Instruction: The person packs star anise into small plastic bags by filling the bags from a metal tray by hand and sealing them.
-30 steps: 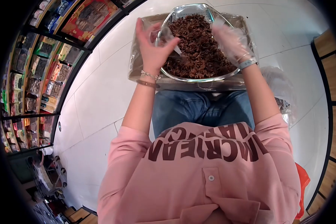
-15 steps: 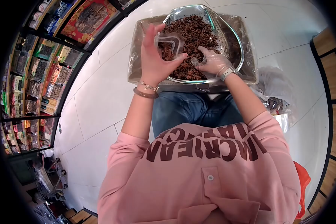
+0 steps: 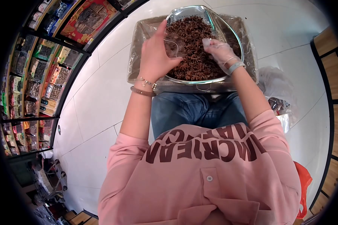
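Star anise [image 3: 197,62] in a basin [image 3: 199,81] atop a plastic-lined box [image 3: 139,56].

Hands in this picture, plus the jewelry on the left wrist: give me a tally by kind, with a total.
Bare hands: 1 (left hand)
Hands in clear plastic gloves: 1 (right hand)
Charm bracelets: 1 (charm bracelet)
Brown bangles: 1 (brown bangle)
Total: 4

The pale floor [image 3: 94,93] spread out around the left hand [image 3: 154,54] and right hand [image 3: 222,53]. Below them was a box [image 3: 136,69] with a shiny tray [image 3: 187,11] on it. A see-through bag [image 3: 277,83] lay right of the right hand.
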{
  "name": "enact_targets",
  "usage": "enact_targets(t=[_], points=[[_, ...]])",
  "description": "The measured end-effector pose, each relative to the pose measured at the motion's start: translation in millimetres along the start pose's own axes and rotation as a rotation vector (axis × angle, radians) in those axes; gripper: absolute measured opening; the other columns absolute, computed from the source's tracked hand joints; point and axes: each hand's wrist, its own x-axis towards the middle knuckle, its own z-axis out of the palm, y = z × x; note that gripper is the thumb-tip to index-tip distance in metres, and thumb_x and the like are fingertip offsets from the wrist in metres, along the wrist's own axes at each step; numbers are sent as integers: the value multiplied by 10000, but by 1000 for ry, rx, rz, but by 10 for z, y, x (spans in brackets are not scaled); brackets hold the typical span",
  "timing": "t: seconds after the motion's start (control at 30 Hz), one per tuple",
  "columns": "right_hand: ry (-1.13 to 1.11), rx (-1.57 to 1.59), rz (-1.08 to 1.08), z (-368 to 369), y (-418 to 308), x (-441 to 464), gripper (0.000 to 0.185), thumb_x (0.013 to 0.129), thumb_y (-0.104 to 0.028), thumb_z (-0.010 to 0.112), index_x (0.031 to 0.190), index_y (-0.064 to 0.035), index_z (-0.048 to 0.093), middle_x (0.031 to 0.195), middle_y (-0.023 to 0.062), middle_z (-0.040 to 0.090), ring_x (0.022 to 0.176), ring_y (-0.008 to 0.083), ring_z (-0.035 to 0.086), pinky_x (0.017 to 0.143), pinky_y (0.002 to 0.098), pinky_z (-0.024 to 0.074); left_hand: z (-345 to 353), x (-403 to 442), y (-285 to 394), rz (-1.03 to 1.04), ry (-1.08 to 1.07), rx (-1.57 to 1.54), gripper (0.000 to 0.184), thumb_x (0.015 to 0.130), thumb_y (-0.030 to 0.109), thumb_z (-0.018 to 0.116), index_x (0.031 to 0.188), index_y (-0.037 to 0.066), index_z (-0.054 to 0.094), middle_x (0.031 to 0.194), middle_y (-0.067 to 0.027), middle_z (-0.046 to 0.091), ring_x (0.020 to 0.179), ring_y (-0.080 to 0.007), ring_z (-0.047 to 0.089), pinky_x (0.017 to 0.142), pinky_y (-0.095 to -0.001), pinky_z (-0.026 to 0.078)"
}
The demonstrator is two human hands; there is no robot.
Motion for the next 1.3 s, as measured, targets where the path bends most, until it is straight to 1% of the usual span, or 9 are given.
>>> enact_targets(t=[0.1,0.23,0.37,0.57,0.7,0.77,1.0,1.2,1.3], points=[[-75,572,180,-147,-851,-421,252,865,-194,660,1091,-95,611,984,-10,613,896,88,563,739,261,470,65,118,23,-2,-100,76,1081,569,233,826,1449,95,215,1055,-143,616,934,-322,621,860,-404,470],[-125,586,-87,-144,-1239,-385,290,876,-206,654,1126,-63,615,1013,-4,618,928,87,559,811,243,452,296,289,22,-53,-250,94,1105,584,316,807,1462,87,176,1033,-147,620,1008,-326,588,935,-434,407],[-67,290,-455,-85,-1194,-182,298,869,-304,639,1025,-56,691,879,-4,650,760,96,556,679,257,455,448,388,61,-81,-224,58,1163,574,360,822,1465,74,131,991,-171,646,967,-331,619,885,-428,453],[-145,423,-301,-94,-1292,-361,292,899,-331,603,961,-59,694,841,-2,643,740,99,538,671,262,442,530,380,25,-111,-159,-27,1210,547,379,838,1461,60,113,986,-182,657,940,-339,637,843,-406,499],[-120,-66,-501,-180,-1446,-558,280,945,-274,529,941,-23,654,908,36,645,826,126,557,762,283,444,534,358,-17,-139,-136,-117,1218,538,372,845,1458,56,111,997,-186,659,945,-345,638,847,-403,500],[-291,305,-305,-154,-1531,-646,259,972,-207,476,994,17,604,1033,85,659,995,179,596,918,321,442,529,335,-37,-155,-113,-206,1228,541,345,853,1460,57,91,1046,-191,642,975,-346,629,863,-399,495],[-286,805,-361,-149,-1494,-554,356,1013,-263,367,1141,7,560,1200,128,581,1133,212,546,997,332,417,460,219,0,-120,12,-390,1281,566,296,879,1464,54,-2,1243,-224,514,1126,-334,550,956,-383,448],[-209,605,-460,59,-1744,-820,403,1015,-296,373,1225,18,514,1207,115,577,1116,191,547,995,321,417,490,186,229,-69,-25,-640,1265,580,213,884,1468,69,-5,1253,-204,512,1209,-289,479,1022,-385,386],[-151,780,-498,-23,-1768,-751,354,969,-231,496,1209,26,531,1174,115,587,1110,184,544,939,295,435,480,177,200,-67,0,-620,1272,575,211,888,1472,75,-4,1246,-179,517,1171,-267,496,1001,-385,399]])
